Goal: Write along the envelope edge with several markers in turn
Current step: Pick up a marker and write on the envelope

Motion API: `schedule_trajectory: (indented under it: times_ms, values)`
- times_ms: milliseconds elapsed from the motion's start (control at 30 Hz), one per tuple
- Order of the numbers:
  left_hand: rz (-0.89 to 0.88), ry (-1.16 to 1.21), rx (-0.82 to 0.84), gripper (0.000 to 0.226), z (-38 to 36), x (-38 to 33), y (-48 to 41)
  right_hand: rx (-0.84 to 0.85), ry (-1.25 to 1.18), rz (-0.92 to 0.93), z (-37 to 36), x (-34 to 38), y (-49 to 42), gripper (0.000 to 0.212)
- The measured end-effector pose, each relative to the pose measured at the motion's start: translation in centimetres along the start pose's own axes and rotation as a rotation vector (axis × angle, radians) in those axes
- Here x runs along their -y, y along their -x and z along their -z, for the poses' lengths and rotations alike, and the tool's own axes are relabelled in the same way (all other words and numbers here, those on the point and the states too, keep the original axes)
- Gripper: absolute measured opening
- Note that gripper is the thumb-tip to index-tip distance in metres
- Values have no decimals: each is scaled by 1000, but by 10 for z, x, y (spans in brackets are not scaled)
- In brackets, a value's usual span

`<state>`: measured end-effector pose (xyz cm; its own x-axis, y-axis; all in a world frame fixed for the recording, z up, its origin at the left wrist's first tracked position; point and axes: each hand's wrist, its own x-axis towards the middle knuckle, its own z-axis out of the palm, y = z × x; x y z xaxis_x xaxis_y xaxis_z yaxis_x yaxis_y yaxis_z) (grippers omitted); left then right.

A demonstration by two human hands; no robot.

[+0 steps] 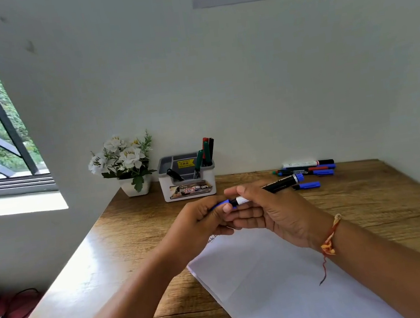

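Observation:
A large white envelope (278, 278) lies on the wooden desk (140, 248) below my hands, with a little handwriting at its far left corner. Above it my right hand (277, 211) grips the black barrel of a blue marker (279, 185), whose blue end points right. My left hand (200, 218) pinches the marker's blue cap at its left end. Whether the cap is on or off the tip is hidden by my fingers.
Several loose markers (309, 169) lie at the back right of the desk. A white and grey pen holder (188, 185) with green, red and black markers stands by the wall, next to a white flower pot (135, 186). A window is at the left.

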<state>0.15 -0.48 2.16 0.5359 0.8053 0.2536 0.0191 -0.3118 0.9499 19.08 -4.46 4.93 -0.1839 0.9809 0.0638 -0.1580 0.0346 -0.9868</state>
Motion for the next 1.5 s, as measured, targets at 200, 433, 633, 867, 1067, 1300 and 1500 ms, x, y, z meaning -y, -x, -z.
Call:
schedule_trajectory:
  times_ms: [200,433,633,867,1067,1300,1500]
  values:
    - [1,-172,-230,28,12,4,-3,-84,88,-94,25,10,-8,77]
    - [43,-594,-203,8,24,19,-3,-393,126,-68,37,-10,-18,35]
    - [153,-628,-166,10,28,18,-5,-504,-33,-146,51,-11,-24,27]
    - [153,-771,-43,16,24,21,-8,-333,370,-3,45,-23,-26,11]
    - [110,-942,57,30,18,22,-5,-316,380,-54,50,-29,-31,10]
    - [90,-1017,75,38,14,20,-4,-295,526,-18,55,-32,-32,9]
    - [52,-1041,68,38,13,23,-5,-293,499,-30,54,-34,-35,7]
